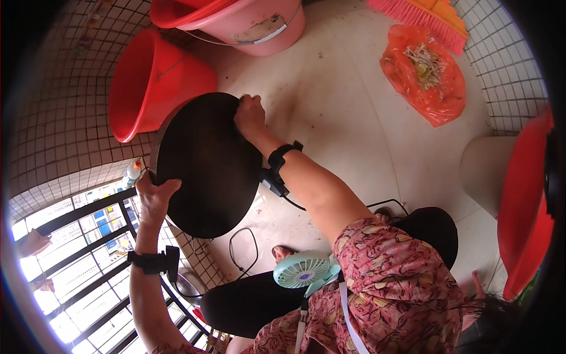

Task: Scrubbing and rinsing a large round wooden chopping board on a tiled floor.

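A thick, round, dark board (208,163), like a heavy chopping block, is tilted up in front of me with its flat face turned towards me. My left hand (152,197) grips its left rim, thumb on the face and fingers hidden behind. At the upper right rim, my right hand (251,116) is curled closed against the edge. Its fingertips are mostly hidden, and I cannot tell whether a small dark item is in them too. Both wrists wear black straps with devices and cables.
Behind the board stand a red bucket (177,79) and a pink bucket (265,33). An orange-red plastic bag (424,79) with scraps lies by a broom (437,20). A red basin (526,212) is at right, a barred window (97,230) at left. A mint fan (303,271) hangs at my chest.
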### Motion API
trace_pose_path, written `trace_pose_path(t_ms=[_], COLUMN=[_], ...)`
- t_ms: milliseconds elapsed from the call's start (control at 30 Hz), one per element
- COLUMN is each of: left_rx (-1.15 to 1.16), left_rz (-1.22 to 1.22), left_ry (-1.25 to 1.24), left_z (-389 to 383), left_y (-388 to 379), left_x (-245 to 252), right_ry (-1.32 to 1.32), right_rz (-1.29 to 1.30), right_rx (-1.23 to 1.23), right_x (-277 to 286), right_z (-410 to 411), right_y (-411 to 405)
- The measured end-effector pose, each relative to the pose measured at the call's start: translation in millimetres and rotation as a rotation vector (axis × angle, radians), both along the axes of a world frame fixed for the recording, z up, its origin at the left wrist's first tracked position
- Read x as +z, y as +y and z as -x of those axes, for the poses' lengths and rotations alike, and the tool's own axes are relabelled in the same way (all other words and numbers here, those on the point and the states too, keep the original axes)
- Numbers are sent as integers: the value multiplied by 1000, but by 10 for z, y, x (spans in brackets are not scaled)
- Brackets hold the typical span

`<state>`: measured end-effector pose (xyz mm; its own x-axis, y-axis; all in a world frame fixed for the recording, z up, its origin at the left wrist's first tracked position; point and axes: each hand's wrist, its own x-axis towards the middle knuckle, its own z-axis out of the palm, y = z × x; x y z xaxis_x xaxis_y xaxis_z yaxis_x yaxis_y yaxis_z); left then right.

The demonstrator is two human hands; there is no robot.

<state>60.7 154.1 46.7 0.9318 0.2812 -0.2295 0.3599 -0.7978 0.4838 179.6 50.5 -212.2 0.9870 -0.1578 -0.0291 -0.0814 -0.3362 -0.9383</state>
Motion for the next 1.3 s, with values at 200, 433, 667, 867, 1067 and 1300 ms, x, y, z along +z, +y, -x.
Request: trace_pose_path(t_ms=[200,433,667,867,1067,1300], left_rx=[2,61,67,75,96,187], left_rz=[18,76,93,80,107,134], left_ry=[-36,-61,-51,-7,-31,-34], left_z=[66,87,102,39,-9,76], left_y=[122,137,84,27,-1,119], left_x=[-22,-88,25,-48,-13,18], right_ry=[-340,-100,380,-288,-9,434], right_rz=[-63,407,80,-83,-182,145], right_rx=[-11,475,340,101,130,680], right_x=[195,-665,-479,688,693,164], right_z=[76,554,1422,67,573,1251], right_y=[339,41,130,269,103,-75])
